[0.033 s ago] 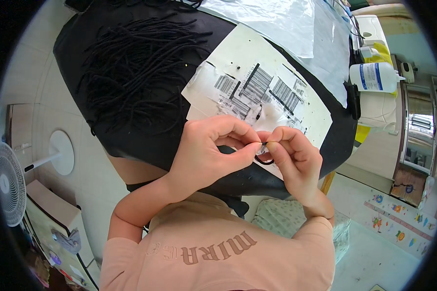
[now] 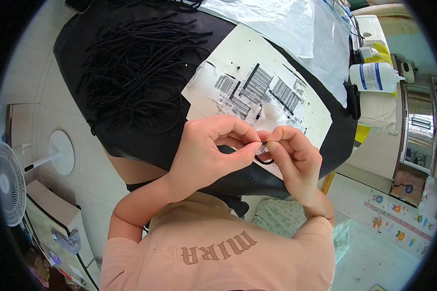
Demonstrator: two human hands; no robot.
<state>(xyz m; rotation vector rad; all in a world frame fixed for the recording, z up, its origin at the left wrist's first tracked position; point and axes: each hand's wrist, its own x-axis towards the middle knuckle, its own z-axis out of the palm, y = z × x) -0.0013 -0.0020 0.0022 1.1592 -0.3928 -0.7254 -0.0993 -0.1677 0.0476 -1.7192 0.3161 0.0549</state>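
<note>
Between both hands is a short black cord (image 2: 264,162), bent into a small loop that hangs just below the fingertips. My left hand (image 2: 204,153) pinches it between thumb and forefinger. From the other side my right hand (image 2: 296,157) pinches it too, the two sets of fingertips almost touching. Fingers cover the cord's ends, so how they meet is hidden. Behind the hands lies a pale card sheet (image 2: 230,51) with barcode labels and a whitish smear of residue (image 2: 274,116). A large heap of black cords (image 2: 136,63) lies to the left of the card.
A black cover (image 2: 131,145) lies over the work surface. Clear plastic bags (image 2: 281,24) are spread along the far side. At the right stands a white squeeze bottle (image 2: 376,77) with a blue label. A white fan (image 2: 9,184) stands on the tiled floor at the left.
</note>
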